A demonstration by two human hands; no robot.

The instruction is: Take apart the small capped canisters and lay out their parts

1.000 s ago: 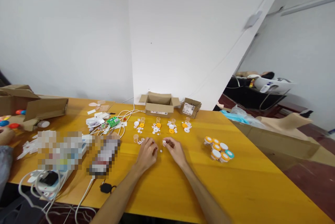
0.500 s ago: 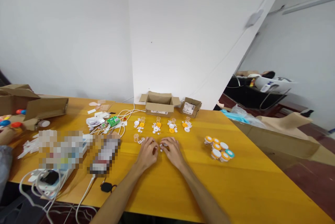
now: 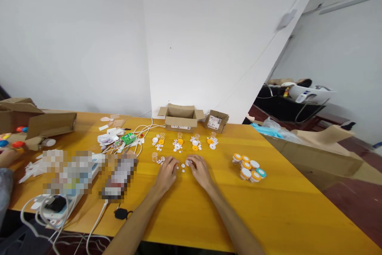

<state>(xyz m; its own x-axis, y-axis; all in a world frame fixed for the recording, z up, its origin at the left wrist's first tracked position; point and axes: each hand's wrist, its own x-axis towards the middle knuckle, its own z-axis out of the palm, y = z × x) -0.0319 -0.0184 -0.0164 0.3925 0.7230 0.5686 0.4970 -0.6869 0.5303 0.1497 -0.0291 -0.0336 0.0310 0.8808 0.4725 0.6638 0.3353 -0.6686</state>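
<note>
On the yellow desk (image 3: pixel 185 207), left of the small white piece (image 3: pixel 188 162), the left hand (image 3: pixel 166 173) rests loosely curled, grasping nothing. The right hand (image 3: pixel 200 171) pinches that piece; its orientation is too small to tell.

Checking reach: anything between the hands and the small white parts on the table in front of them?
Nothing visible. The right hand is already touching a small white part, and loose white bits lie on bare table in the gap beside the left hand. The capped jars sit off to the right, clear of both.
</note>
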